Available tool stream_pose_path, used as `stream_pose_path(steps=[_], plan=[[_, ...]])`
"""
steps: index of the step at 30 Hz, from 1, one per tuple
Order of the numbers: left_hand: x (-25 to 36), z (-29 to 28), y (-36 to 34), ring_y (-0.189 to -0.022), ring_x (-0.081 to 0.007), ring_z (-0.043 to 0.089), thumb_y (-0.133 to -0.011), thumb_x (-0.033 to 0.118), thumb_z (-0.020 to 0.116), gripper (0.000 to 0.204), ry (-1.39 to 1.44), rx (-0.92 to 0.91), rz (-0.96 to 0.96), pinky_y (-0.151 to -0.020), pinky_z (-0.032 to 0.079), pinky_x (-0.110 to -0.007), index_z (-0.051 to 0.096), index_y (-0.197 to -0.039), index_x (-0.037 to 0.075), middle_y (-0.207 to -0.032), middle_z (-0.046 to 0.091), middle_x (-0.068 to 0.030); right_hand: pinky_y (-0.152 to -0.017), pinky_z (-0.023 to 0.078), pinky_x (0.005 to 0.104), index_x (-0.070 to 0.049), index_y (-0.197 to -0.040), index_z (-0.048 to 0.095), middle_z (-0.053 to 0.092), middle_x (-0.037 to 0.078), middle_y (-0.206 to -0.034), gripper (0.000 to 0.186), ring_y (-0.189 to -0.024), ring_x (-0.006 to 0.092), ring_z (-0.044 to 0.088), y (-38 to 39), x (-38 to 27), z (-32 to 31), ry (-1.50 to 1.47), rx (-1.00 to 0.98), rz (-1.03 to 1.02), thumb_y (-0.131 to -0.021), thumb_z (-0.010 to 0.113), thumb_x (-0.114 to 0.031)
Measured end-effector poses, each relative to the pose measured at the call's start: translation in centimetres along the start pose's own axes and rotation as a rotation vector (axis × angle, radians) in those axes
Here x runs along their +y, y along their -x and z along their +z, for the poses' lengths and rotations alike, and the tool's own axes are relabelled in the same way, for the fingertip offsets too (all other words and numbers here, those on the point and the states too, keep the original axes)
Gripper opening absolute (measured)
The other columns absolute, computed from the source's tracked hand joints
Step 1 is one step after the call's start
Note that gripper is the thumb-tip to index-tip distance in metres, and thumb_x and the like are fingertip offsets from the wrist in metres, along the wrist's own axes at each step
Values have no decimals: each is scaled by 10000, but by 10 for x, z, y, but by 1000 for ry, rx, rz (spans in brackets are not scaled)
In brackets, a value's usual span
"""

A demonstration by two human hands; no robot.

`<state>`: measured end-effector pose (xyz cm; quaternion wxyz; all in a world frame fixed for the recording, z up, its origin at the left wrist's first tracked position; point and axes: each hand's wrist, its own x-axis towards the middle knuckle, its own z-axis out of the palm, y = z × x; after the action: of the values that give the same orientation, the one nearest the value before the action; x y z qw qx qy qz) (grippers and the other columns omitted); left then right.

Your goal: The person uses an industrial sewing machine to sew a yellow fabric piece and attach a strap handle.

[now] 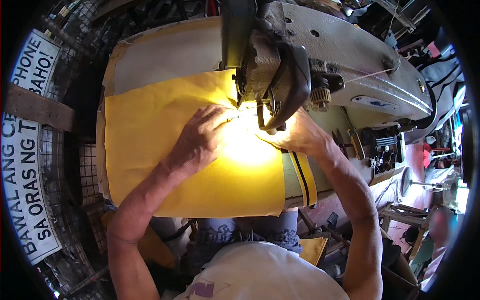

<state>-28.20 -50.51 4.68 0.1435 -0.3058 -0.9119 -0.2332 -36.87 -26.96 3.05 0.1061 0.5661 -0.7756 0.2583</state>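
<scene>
Head view: the sewing machine (345,52) reaches over the yellow cloth (150,135), spread broad and flat, probably so it won't drag. Bent fingers of the left hand (200,134) rest on it near the bright spot, seemingly steadying it; any pinch is unclear. Machine parts and glare hide the right hand's fingertips, so I cannot tell its grip. The striped strip (303,175) has its upper end hidden.
</scene>
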Motion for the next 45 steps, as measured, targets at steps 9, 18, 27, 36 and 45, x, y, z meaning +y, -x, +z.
stream_pose_path(steps=[9,18,27,36,45], plan=[[-4,-16,12,-1339,-267,406,-859,8,510,441,-49,-197,-71,-1180,195,-491,581,-1290,74,-1336,527,-91,-650,482,431,-32,-1104,575,600,116,-779,266,-709,295,605,2,-48,-4,1,-104,162,-841,562,-65],[-27,-24,9,-1349,-284,403,-843,-59,455,515,275,-158,-190,-1166,260,-456,558,-1323,98,-1365,514,-101,-703,498,400,-76,-1189,606,623,112,-900,342,-797,282,621,7,-39,3,95,-102,103,-847,608,-82],[-18,-8,-6,-1050,-287,611,-799,18,648,236,100,-46,93,-926,511,-393,661,-1035,14,-1044,634,-111,-705,471,404,-63,-1223,591,626,115,-891,414,-761,271,602,7,-43,0,57,-52,66,-810,573,-42],[-19,-4,-1,-1056,-282,618,-803,62,638,274,2,-23,181,-948,519,-375,676,-1072,26,-1058,646,-112,-790,495,413,-33,-1228,579,631,152,-977,417,-888,323,618,9,-46,-7,16,-92,129,-812,568,-44],[-24,-2,-4,-1061,-282,619,-802,88,636,290,28,-7,173,-907,539,-368,680,-1085,45,-1063,649,-103,-790,528,402,-103,-1311,575,662,146,-1104,477,-891,316,664,10,-38,-12,38,-288,199,-838,627,-77]])
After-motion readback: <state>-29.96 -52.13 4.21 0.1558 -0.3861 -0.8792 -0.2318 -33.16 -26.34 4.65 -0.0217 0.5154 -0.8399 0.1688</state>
